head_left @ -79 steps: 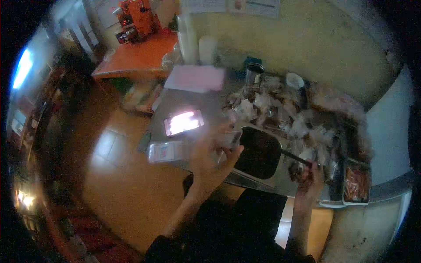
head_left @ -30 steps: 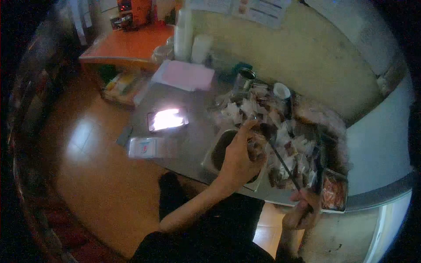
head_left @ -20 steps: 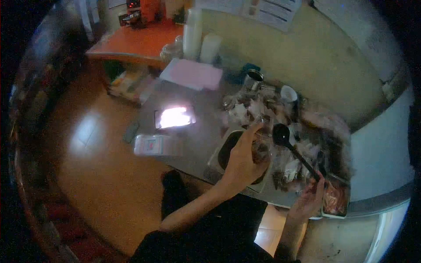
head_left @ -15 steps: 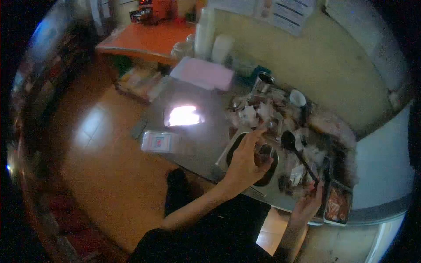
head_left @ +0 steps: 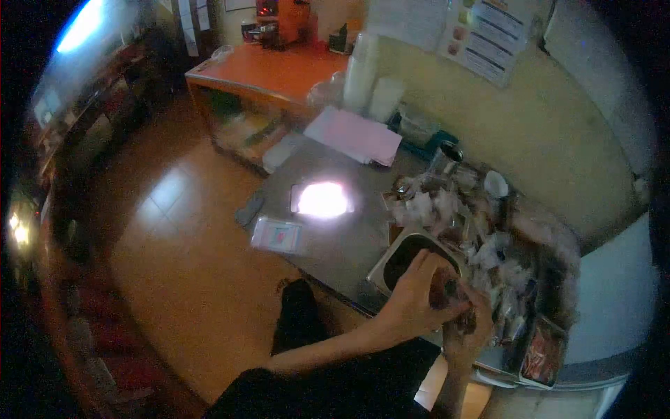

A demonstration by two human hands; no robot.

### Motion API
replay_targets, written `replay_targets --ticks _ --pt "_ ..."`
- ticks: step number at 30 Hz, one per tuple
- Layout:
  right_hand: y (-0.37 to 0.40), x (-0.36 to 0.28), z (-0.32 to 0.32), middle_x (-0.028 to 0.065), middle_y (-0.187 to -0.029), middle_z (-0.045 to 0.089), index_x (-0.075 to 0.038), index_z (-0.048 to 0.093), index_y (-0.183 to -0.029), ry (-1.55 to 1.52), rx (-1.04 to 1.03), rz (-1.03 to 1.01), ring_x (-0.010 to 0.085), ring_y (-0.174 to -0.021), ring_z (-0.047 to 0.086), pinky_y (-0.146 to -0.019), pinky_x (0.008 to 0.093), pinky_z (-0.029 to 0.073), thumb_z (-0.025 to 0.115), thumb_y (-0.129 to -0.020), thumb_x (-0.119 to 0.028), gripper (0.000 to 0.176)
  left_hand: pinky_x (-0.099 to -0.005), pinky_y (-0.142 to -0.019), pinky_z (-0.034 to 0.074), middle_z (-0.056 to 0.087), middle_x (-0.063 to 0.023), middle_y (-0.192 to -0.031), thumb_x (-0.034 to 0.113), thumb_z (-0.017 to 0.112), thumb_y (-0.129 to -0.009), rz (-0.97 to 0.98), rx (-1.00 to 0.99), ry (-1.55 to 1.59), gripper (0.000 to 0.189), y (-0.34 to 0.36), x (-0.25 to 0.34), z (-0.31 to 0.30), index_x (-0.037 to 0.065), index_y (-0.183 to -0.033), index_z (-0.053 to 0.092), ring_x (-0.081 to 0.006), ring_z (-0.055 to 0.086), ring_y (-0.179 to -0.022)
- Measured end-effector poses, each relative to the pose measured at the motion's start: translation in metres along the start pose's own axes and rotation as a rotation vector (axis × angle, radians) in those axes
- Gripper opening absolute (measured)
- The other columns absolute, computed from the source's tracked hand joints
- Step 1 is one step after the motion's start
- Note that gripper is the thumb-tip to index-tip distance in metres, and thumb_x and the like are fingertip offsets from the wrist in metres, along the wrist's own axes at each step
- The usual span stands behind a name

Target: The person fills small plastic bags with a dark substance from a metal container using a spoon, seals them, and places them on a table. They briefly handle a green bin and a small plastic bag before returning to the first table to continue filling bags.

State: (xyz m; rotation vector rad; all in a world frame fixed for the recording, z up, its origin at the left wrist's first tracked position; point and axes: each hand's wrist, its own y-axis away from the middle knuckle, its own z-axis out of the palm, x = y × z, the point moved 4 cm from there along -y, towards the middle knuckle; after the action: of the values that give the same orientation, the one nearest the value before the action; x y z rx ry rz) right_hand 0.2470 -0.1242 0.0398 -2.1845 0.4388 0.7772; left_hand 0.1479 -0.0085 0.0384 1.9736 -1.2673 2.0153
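My left hand [head_left: 412, 300] is closed around a small clear plastic bag [head_left: 441, 288] with something dark in it, just over the near right side of a metal pan. Against the bag from the right, my right hand [head_left: 476, 325] has its fingers bent and pressed together at the bag. Dark contents fill the metal pan [head_left: 377, 274], partly hidden by my left hand. To the right of the pan lies a pile of small clear plastic bags [head_left: 492, 258], some with dark contents. The black spoon cannot be made out now.
A lit phone-like screen [head_left: 323, 200] glares on the grey table [head_left: 342, 255]. Near its left edge lies a clear packet [head_left: 277, 235]. Pink sheets [head_left: 356, 134], an open can [head_left: 447, 157] and stacked cups [head_left: 360, 66] stand behind. A reddish-filled tray [head_left: 544, 354] sits at right.
My right hand has come leftward to my left hand, and the black spoon it held has dropped from sight. My left hand has moved toward the pan's near right side. The view has shifted.
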Motion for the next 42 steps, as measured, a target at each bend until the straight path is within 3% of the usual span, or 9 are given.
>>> replay_targets --ticks 2,6,14,18,24,30,36,39,42 --pt "0.001 0.006 -0.001 0.009 -0.097 0.064 -0.005 0.067 -0.107 -0.038 0.041 -0.019 0.0217 -0.088 0.06 -0.082 0.0333 0.047 0.073 -0.08 -0.015 0.029 -0.0372 -0.073 0.05 0.054 -0.0134 -0.101 0.019 0.081 -0.074 -0.039 -0.011 0.05 0.043 0.002 0.002 0.0 0.005 -0.104 0.055 -0.0296 0.059 -0.087" --pt "-0.007 0.005 -0.007 0.0087 -0.089 0.063 -0.008 0.068 -0.093 -0.061 0.17 -0.116 0.0208 -0.085 0.06 -0.074 0.0311 0.048 0.074 -0.077 -0.009 0.016 -0.0329 -0.067 0.051 0.059 -0.0124 -0.093 0.011 0.077 -0.079 -0.038 0.036 0.135 0.028 0.007 0.003 -0.013 0.004 -0.099 0.058 -0.0231 0.063 -0.08" --pt "-0.012 -0.004 -0.009 0.0089 -0.089 0.064 -0.007 0.065 -0.088 -0.192 0.029 -0.061 0.0213 -0.083 0.06 -0.074 0.0301 0.048 0.074 -0.076 -0.007 0.015 -0.0271 -0.067 0.056 0.068 -0.0085 -0.085 0.0 0.066 -0.087 -0.154 0.072 0.323 0.002 0.014 0.0 -0.027 0.0 -0.089 0.066 -0.014 0.068 -0.075" --pt "-0.017 -0.013 -0.001 0.0093 -0.089 0.064 -0.007 0.066 -0.091 -0.115 -0.027 -0.071 0.0211 -0.084 0.06 -0.074 0.0306 0.048 0.076 -0.075 -0.01 0.019 -0.0267 -0.067 0.056 0.068 -0.0078 -0.085 -0.002 0.068 -0.086 -0.236 0.023 0.38 0.004 0.016 0.001 -0.03 -0.001 -0.089 0.067 -0.0128 0.067 -0.077" --pt "-0.024 -0.023 0.002 0.0099 -0.089 0.064 -0.007 0.066 -0.09 -0.295 -0.041 0.007 0.022 -0.085 0.061 -0.076 0.0338 0.049 0.076 -0.075 -0.011 0.019 -0.0253 -0.068 0.055 0.069 -0.0072 -0.085 0.002 0.071 -0.085 -0.258 -0.001 0.306 0.006 0.014 0.005 -0.038 0.0 -0.089 0.068 -0.0117 0.067 -0.078" --pt "-0.014 -0.002 0.009 0.0096 -0.088 0.066 -0.008 0.066 -0.084 -0.191 -0.113 0.036 0.025 -0.082 0.064 -0.077 0.0351 0.05 0.074 -0.072 -0.007 0.015 -0.0254 -0.07 0.056 0.071 -0.0077 -0.087 0.005 0.074 -0.083 -0.293 -0.009 0.264 0.009 0.015 0.004 -0.037 0.001 -0.089 0.069 -0.0119 0.068 -0.079" --pt "-0.022 -0.026 0.008 0.0081 -0.088 0.067 -0.009 0.066 -0.083 -0.047 -0.063 -0.167 0.0259 -0.08 0.064 -0.075 0.0367 0.051 0.074 -0.071 -0.005 0.015 -0.0262 -0.07 0.056 0.072 -0.0085 -0.086 0.006 0.075 -0.082 -0.336 -0.027 0.282 0.009 0.015 0.009 -0.04 0.001 -0.088 0.071 -0.0119 0.068 -0.078" --pt "-0.019 -0.023 0.011 0.0085 -0.086 0.066 -0.01 0.066 -0.084 -0.068 -0.093 -0.088 0.0271 -0.08 0.064 -0.074 0.0366 0.051 0.074 -0.07 -0.005 0.017 -0.026 -0.069 0.056 0.072 -0.009 -0.084 0.006 0.075 -0.082 -0.389 -0.044 0.287 0.008 0.013 0.01 -0.042 0.001 -0.088 0.072 -0.012 0.068 -0.077" --pt "-0.021 -0.024 0.014 0.0086 -0.084 0.065 -0.01 0.065 -0.085 -0.05 -0.077 -0.133 0.0273 -0.08 0.064 -0.072 0.0362 0.051 0.073 -0.07 -0.004 0.018 -0.0261 -0.069 0.056 0.072 -0.0095 -0.082 0.007 0.075 -0.082 -0.37 -0.027 0.374 0.009 0.014 0.008 -0.043 0.001 -0.088 0.073 -0.0121 0.068 -0.076"
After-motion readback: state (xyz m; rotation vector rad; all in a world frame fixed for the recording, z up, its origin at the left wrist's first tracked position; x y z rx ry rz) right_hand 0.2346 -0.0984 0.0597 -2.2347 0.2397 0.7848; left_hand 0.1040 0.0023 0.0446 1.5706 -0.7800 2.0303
